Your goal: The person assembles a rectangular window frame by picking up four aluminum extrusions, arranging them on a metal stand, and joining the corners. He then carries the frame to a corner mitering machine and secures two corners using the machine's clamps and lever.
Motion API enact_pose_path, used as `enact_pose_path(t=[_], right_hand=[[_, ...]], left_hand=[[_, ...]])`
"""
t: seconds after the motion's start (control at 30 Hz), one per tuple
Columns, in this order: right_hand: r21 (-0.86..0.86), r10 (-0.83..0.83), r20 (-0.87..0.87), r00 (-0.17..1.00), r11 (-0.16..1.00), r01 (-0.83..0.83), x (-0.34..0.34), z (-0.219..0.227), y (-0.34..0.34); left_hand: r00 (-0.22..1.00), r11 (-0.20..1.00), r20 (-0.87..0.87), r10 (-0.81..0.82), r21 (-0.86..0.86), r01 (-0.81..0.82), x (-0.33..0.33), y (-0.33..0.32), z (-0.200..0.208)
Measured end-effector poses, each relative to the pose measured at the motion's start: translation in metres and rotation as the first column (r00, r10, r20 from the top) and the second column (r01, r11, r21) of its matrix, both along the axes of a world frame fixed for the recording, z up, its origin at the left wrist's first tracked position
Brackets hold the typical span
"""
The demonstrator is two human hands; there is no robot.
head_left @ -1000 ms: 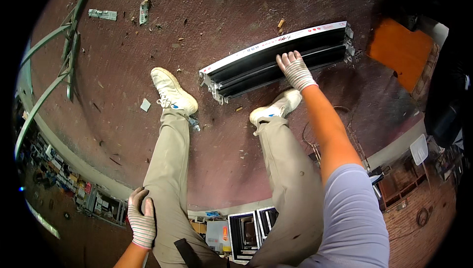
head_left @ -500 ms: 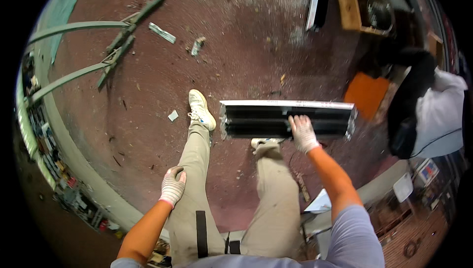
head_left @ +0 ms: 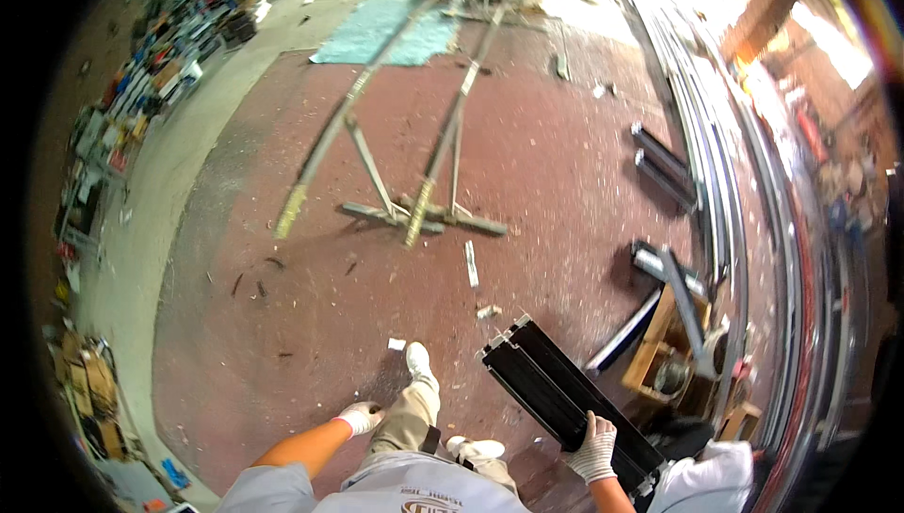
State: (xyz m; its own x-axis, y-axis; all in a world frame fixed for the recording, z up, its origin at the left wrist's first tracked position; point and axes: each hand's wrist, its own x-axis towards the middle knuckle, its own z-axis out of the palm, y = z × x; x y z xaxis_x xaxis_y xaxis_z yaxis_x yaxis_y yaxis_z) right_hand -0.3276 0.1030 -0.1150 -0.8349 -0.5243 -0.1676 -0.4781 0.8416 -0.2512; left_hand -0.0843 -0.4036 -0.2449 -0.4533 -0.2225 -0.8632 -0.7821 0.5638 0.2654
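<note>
Handling the bundle (head_left: 539,374) one-handed looks like the step in hand; moving it calls for a steady grip. The right hand (head_left: 593,450) is closed on it, right of the legs — long, black, grooved, pale-ended. The left hand (head_left: 362,418) hangs half-curled, seemingly empty.

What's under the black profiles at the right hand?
Reddish floor shows beside the black profiles, which the right hand holds. Whatever lies directly beneath them is covered, so I cannot tell.

left grip (head_left: 363,417): gloved, beside left leg (head_left: 407,421) | right grip (head_left: 593,449): gloved, clasped | left foot (head_left: 422,368) forward
</note>
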Motion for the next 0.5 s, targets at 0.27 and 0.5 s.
enact_pose_path(t=[0.27,0.5], right_hand=[[-0.136,0.18,-0.359,0.916,0.96,-0.243,-0.138,0.115,-0.219],[-0.155,0.345,-0.318,0.883,0.9,-0.408,-0.239,0.151,-0.465]], left_hand=[[0.956,0.957,-0.071,0.283,-0.045,-0.287,0.022,-0.12,0.007],[0.806,0.82,-0.291,0.515,-0.107,-0.563,0.04,-0.165,0.014]])
